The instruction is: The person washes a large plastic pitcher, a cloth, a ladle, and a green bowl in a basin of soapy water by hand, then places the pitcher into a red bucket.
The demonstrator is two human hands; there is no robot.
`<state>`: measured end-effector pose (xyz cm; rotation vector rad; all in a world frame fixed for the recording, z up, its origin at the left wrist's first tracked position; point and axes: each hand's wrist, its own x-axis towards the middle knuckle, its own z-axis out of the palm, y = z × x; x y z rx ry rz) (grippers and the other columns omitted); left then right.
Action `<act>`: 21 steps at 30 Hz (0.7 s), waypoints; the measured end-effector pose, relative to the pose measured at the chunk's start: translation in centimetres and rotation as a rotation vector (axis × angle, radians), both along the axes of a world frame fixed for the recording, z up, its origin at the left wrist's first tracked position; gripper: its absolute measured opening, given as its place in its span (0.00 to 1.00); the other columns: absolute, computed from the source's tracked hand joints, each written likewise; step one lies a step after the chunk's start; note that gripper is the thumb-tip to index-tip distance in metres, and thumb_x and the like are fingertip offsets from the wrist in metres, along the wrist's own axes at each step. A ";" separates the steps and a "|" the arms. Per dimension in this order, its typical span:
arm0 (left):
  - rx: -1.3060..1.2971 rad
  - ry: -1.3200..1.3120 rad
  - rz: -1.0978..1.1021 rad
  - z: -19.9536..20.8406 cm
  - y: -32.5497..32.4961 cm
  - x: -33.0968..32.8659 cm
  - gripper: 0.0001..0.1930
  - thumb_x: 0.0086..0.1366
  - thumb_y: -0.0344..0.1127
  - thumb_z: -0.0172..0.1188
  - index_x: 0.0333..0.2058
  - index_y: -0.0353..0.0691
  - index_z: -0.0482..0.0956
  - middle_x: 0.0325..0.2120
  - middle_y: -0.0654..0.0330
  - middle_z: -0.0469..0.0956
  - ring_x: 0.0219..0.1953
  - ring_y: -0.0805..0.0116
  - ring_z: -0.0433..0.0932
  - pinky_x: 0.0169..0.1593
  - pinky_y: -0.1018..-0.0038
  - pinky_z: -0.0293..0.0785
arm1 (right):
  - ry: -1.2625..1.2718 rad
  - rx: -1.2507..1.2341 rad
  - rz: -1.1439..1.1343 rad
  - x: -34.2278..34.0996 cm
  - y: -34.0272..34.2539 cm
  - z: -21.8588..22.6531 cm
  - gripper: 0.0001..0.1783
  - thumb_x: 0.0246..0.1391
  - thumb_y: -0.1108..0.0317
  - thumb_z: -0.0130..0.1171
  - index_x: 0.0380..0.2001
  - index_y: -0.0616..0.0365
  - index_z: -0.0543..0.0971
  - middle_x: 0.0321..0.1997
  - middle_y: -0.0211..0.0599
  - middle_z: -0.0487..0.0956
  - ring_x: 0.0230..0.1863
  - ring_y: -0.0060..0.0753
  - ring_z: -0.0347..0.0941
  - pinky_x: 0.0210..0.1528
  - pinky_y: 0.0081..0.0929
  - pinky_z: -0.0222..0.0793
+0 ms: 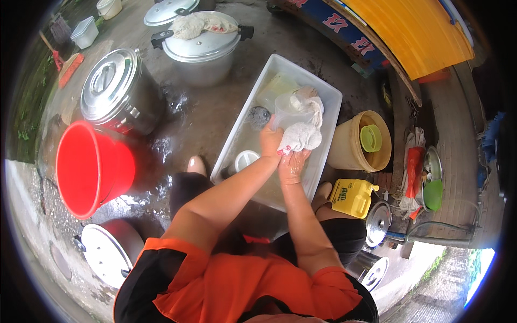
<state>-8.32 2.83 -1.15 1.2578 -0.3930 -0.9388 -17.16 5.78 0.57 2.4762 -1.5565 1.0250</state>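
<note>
Over a white rectangular plastic tub [333,97] holding cloudy water, both my arms reach forward. My left hand [271,140] is closed at the near side of a clear plastic container [288,110], seemingly on its handle. In my right hand [292,166] a bunched white cloth [301,135] with red marks is gripped, close against the container. More pale cloth [316,110] hangs at the container's far right side. A dark grey scouring ball [259,117] lies left of it in the tub. A round white lidded piece [246,160] sits near the tub's left wall.
A red bucket [78,169] and lidded metal pots [110,86] stand on the wet floor at left. A large lidded pot [202,48] with a cloth on top is at the back. To the right are a beige bucket [344,142] and a yellow jug [351,197].
</note>
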 end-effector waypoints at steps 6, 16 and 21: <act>-0.009 0.014 -0.213 4.6 2.0 -1.2 0.24 0.54 0.25 0.49 0.52 0.30 0.69 0.35 0.53 0.78 0.34 0.76 0.75 0.39 0.79 0.70 | -0.410 0.506 -0.246 -7.2 -8.0 -5.5 0.28 0.56 0.51 0.46 0.54 0.59 0.66 0.57 0.43 0.67 0.57 0.47 0.62 0.58 0.42 0.56; 0.056 0.073 -0.467 6.9 2.6 2.9 0.15 0.58 0.25 0.47 0.42 0.36 0.78 0.25 0.67 0.76 0.24 0.81 0.69 0.29 0.82 0.67 | -1.682 1.258 0.205 -9.6 -10.2 2.1 0.28 0.57 0.49 0.46 0.55 0.56 0.68 0.54 0.37 0.72 0.53 0.38 0.68 0.55 0.37 0.64; 0.048 0.050 -0.407 5.4 1.8 3.3 0.07 0.59 0.31 0.54 0.30 0.41 0.81 0.14 0.71 0.69 0.14 0.82 0.61 0.16 0.81 0.55 | -1.519 1.391 0.499 -7.6 -8.4 2.5 0.21 0.59 0.58 0.46 0.52 0.58 0.69 0.51 0.38 0.73 0.51 0.35 0.70 0.55 0.33 0.65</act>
